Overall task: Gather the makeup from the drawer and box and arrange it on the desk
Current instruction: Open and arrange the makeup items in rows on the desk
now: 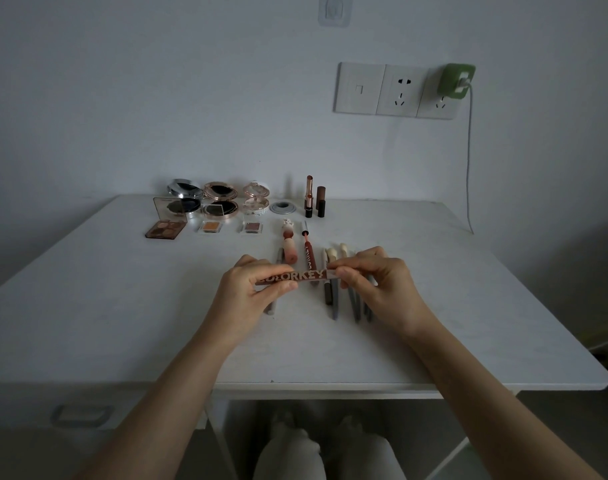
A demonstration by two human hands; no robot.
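Both my hands hold a reddish-brown lip gloss tube (301,276) with white lettering, level above the white desk (122,306). My left hand (250,289) pinches its left end and my right hand (372,282) pinches its cap end. Under the hands lie several pencils and brushes (335,303) in a row. Just beyond them lie a pink lip tube (289,247) and a red lip gloss (307,251). At the back stand three open compacts (220,202), an eyeshadow palette (165,228), two small shadow pots (211,226) and two upright lipsticks (309,197).
A grey cable hole (283,207) sits in the desk near the lipsticks. Wall sockets (398,90) with a green charger (456,81) and its cable are at the right. A drawer with a handle (82,414) is below the desk's left front. My knees show under the desk.
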